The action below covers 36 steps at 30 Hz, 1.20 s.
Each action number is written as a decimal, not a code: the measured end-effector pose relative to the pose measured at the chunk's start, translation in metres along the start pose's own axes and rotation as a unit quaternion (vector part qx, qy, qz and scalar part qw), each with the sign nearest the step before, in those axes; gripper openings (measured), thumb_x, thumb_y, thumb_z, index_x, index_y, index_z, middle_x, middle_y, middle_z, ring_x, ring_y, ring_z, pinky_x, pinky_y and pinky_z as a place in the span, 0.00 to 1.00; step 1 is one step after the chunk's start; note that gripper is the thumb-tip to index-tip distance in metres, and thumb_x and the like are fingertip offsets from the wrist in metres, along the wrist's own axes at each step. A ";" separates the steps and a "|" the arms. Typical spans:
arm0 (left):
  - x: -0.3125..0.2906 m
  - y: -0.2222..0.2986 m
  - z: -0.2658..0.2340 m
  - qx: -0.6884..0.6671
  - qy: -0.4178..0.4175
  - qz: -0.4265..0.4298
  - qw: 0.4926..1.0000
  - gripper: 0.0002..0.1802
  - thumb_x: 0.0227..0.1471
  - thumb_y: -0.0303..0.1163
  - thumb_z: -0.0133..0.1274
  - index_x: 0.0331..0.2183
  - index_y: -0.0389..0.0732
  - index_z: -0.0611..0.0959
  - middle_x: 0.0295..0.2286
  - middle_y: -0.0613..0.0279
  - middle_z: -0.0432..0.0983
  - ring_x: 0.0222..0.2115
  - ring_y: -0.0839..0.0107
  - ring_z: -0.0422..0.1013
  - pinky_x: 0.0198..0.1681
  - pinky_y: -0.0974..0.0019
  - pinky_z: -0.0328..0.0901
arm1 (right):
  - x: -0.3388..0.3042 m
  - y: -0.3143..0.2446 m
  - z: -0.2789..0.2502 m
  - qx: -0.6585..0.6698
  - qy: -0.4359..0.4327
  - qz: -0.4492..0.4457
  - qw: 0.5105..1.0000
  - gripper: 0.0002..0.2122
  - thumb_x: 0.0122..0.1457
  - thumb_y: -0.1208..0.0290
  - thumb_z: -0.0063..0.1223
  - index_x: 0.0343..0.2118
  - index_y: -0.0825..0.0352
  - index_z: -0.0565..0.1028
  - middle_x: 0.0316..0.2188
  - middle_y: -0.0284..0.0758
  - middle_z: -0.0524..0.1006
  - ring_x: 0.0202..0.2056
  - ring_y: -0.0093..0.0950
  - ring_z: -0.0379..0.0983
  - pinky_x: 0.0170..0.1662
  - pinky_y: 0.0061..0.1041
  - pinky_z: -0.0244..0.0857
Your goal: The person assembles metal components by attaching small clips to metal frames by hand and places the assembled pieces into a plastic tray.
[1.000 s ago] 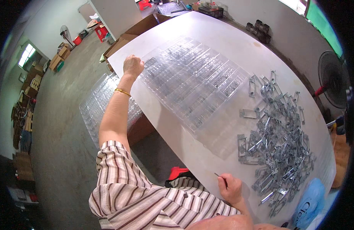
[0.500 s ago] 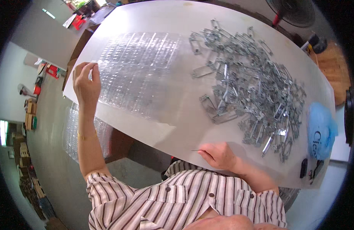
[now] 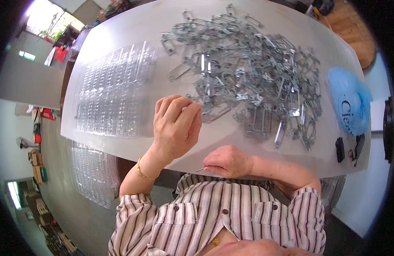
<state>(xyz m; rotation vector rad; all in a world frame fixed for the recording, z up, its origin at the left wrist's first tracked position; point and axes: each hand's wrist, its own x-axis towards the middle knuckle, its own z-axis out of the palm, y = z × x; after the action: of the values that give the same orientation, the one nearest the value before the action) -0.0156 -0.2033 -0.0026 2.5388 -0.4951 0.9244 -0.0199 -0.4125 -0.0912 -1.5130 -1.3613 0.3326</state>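
Observation:
My left hand (image 3: 176, 124) is over the table at the near left edge of a heap of grey metal brackets (image 3: 265, 77). Its fingers are curled together, and the fingertips come up to one frame-shaped metal bracket (image 3: 219, 112); whether they grip anything is hidden. Close to the table's front edge, my right hand (image 3: 229, 162) is closed around a thin metal rod (image 3: 200, 170), whose tip sticks out to the left. Clear plastic trays with rows of small pockets (image 3: 113, 91) lie flat on the left of the table.
More clear plastic trays (image 3: 93, 173) sit lower, beyond the table's left front edge. A blue plastic bag (image 3: 348, 100) lies at the right edge, with a small black object (image 3: 339, 149) in front of it. The white table (image 3: 162, 21) curves around in front of me.
My left hand has come from the trays at the left over to the bracket heap. My right hand keeps the rod near the front edge. The whole view has shifted.

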 end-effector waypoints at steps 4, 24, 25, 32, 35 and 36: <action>0.006 0.010 0.032 -0.034 -0.020 -0.005 0.999 0.09 0.45 0.20 0.61 0.33 0.39 0.83 0.30 0.59 0.75 0.33 0.60 0.72 0.39 0.59 0.64 | -0.015 -0.001 -0.013 0.010 -0.016 0.021 1.000 0.07 0.61 0.67 0.54 0.33 0.65 0.73 0.26 0.40 0.75 0.30 0.42 0.74 0.34 0.41 0.68; 0.063 0.021 0.128 -0.053 -0.067 -0.035 0.996 0.04 0.49 0.25 0.59 0.31 0.41 0.82 0.30 0.60 0.74 0.33 0.58 0.71 0.40 0.57 0.64 | -0.023 0.003 -0.014 0.004 -0.047 0.014 0.999 0.10 0.65 0.61 0.49 0.34 0.63 0.72 0.29 0.39 0.75 0.33 0.43 0.74 0.37 0.41 0.68; 0.065 0.021 0.130 -0.054 -0.067 -0.032 0.996 0.04 0.49 0.25 0.59 0.31 0.41 0.82 0.30 0.60 0.74 0.33 0.58 0.71 0.40 0.57 0.64 | -0.022 0.002 -0.013 0.003 -0.045 0.015 0.999 0.10 0.65 0.61 0.49 0.34 0.63 0.72 0.29 0.39 0.75 0.33 0.43 0.74 0.37 0.41 0.68; 0.080 0.024 0.138 -0.026 -0.127 -0.014 0.992 0.09 0.52 0.25 0.56 0.38 0.40 0.82 0.35 0.56 0.74 0.39 0.55 0.70 0.46 0.55 0.64 | -0.022 0.000 -0.012 0.010 -0.025 0.007 1.000 0.11 0.63 0.62 0.52 0.31 0.64 0.71 0.27 0.40 0.75 0.32 0.45 0.74 0.35 0.43 0.68; 0.084 0.021 0.140 0.003 -0.171 0.018 0.985 0.11 0.52 0.23 0.54 0.40 0.41 0.83 0.36 0.56 0.74 0.40 0.55 0.70 0.46 0.55 0.65 | -0.022 0.001 -0.012 0.015 -0.018 0.004 1.000 0.12 0.62 0.61 0.53 0.30 0.65 0.70 0.27 0.41 0.75 0.32 0.46 0.74 0.34 0.44 0.68; 0.085 0.019 0.140 0.020 -0.194 0.035 0.980 0.13 0.51 0.22 0.53 0.40 0.42 0.82 0.36 0.56 0.74 0.40 0.54 0.70 0.47 0.55 0.65 | -0.023 0.001 -0.012 0.017 -0.018 0.000 1.000 0.12 0.61 0.61 0.53 0.30 0.65 0.70 0.26 0.41 0.75 0.31 0.46 0.74 0.34 0.44 0.68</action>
<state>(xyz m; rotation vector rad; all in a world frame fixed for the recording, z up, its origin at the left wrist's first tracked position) 0.1113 -0.3020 -0.0400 2.7628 -0.6876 0.4593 -0.0174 -0.4374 -0.0963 -1.4852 -1.3777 0.3835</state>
